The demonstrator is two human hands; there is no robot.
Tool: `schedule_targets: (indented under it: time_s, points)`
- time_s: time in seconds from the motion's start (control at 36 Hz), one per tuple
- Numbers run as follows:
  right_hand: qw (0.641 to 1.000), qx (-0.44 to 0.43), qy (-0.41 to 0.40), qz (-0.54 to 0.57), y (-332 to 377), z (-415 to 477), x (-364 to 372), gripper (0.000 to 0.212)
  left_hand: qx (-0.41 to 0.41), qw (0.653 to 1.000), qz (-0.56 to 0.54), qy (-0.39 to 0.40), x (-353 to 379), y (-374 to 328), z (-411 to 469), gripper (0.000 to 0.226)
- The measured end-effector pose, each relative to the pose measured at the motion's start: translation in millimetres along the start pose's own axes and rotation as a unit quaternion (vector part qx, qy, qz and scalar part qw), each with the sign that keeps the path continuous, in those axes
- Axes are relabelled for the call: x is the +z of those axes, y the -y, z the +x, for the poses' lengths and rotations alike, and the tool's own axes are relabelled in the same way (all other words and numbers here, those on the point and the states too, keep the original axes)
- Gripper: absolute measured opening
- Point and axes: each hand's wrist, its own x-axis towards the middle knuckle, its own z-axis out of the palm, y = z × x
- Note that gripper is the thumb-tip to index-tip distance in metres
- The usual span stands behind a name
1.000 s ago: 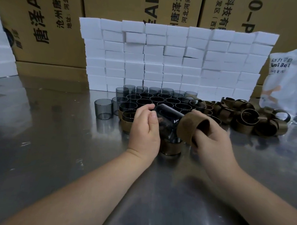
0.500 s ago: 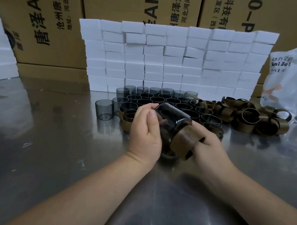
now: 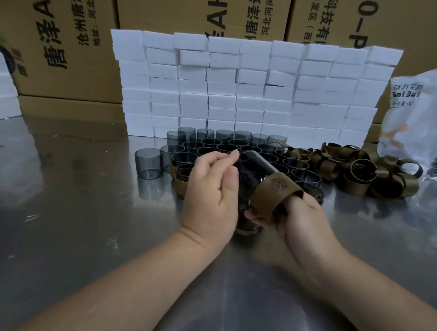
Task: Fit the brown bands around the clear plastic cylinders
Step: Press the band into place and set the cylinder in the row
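Now the band (image 3: 273, 196) has turned, so its round mark faces up. It sits round the tilted cylinder's (image 3: 256, 167) near end. Left hand (image 3: 211, 190) grips the cylinder. Right hand (image 3: 304, 219) pinches the band.

Cardboard boxes (image 3: 73, 84) read "沧州唐泽" (bag (image 3: 419, 119): "aiBei").

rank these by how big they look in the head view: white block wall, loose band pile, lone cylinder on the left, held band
1. white block wall
2. loose band pile
3. held band and lone cylinder: look about alike, and the band is nearer the camera, so I won't rank them.
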Motion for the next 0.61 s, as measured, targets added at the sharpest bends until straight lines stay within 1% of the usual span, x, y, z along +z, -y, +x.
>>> schedule_targets:
  time_s: [0.11, 0.14, 0.22, 0.31, 0.36, 0.44, 0.47, 0.56, 0.61]
  points:
    - [1.0, 0.006, -0.02, 0.004, 2.4, -2.9, 2.6, 0.028, 0.061, 0.995, 0.033, 0.078, -1.9, -5.8, -4.8, 0.081]
    - [1.0, 0.004, -0.028, 0.004, 3.1, -3.5, 3.3, 0.027, 0.076, 0.992, 0.039, 0.094, -2.3, -7.1, -5.9, 0.085]
    - [0.998, 0.005, -0.057, -0.005, 5.7, -3.4, 2.7, 0.029, 0.1, 0.983, 0.022, 0.154, -2.5, -10.3, -9.0, 0.081]
    - [0.996, -0.005, -0.056, -0.066, 6.0, -2.9, 0.3, 0.04, 0.096, 0.974, 0.063, 0.196, 2.6, -11.3, -10.9, 0.075]
    - [0.993, -0.016, -0.037, -0.107, 5.1, -3.7, 1.2, 0.043, 0.076, 0.975, 0.091, 0.19, 5.6, -9.9, -11.4, 0.071]
    - [0.991, -0.029, -0.012, -0.133, 2.1, -4.6, 4.5, 0.027, 0.062, 0.982, 0.077, 0.161, 5.8, -7.7, -9.9, 0.057]
    - [0.988, -0.04, -0.008, -0.149, 1.1, -4.6, 5.0, 0.026, 0.06, 0.985, 0.062, 0.149, 5.5, -7.5, -9.3, 0.053]
    - [0.976, -0.085, 0.022, -0.199, 0.6, -6.4, 7.0, 0.025, 0.054, 0.993, 0.015, 0.106, 5.6, -8.0, -7.8, 0.049]
    - [0.971, -0.102, 0.036, -0.213, 0.5, -7.8, 5.9, 0.032, 0.046, 0.995, 0.006, 0.089, 5.8, -8.9, -8.1, 0.051]
